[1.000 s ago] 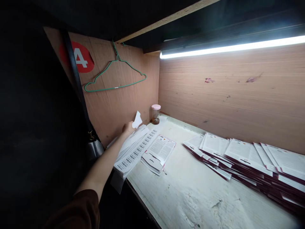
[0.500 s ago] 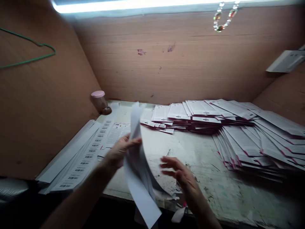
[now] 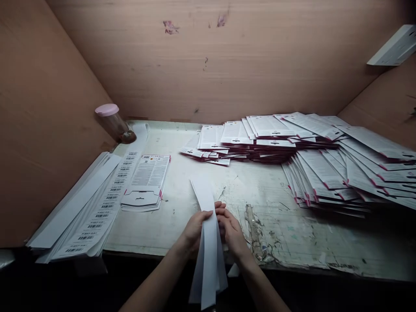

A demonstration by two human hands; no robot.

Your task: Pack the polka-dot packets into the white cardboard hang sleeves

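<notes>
Both my hands hold a long white paper strip at the table's front edge. My left hand grips its left side, fingers closed. On the strip's right side, my right hand is closed on it too. The strip runs from the tabletop down past the edge, several layers hanging below. A stack of barcode label strips lies at the left. Beside it sits a small pile of printed cards.
Wide fanned piles of white cards with red edges cover the back and right of the worn white table. A jar with a pink lid stands in the back left corner. Wooden walls enclose the booth.
My left hand has brought the white strip from the left stack to the front middle. My right hand has joined it and closed on the strip. The view has swung right and down.
</notes>
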